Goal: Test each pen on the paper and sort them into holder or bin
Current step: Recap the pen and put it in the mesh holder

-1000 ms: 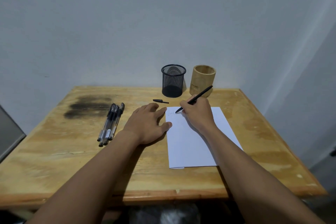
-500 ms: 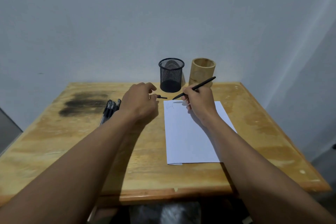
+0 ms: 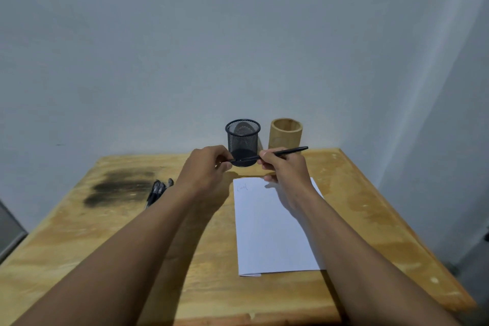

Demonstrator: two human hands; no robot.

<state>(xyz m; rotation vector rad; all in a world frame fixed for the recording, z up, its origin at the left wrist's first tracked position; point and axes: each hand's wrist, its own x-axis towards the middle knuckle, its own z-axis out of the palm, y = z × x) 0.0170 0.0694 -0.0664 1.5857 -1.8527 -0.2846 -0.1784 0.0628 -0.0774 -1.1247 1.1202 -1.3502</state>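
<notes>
My right hand (image 3: 284, 169) grips a thin black pen (image 3: 289, 151) held level above the table, its tip pointing left. My left hand (image 3: 207, 168) holds the pen's black cap (image 3: 232, 160) at that tip; whether the cap is fully seated I cannot tell. Both hands hover in front of the black mesh cup (image 3: 243, 137). A wooden cup (image 3: 285, 135) stands to the right of it. The white paper (image 3: 272, 227) lies under my right wrist, with a small scribble (image 3: 242, 187) at its top left corner. Several more pens (image 3: 158, 192) lie left of my left arm, partly hidden.
The wooden table (image 3: 370, 219) has a dark burn-like stain (image 3: 119, 189) at its back left. A plain wall rises right behind the cups. A grey object (image 3: 10, 230) shows past the table's left edge.
My left hand left the paper, picked the cap up from the table and brought it to the pen's tip. My right hand lifted the pen off the paper and turned it level.
</notes>
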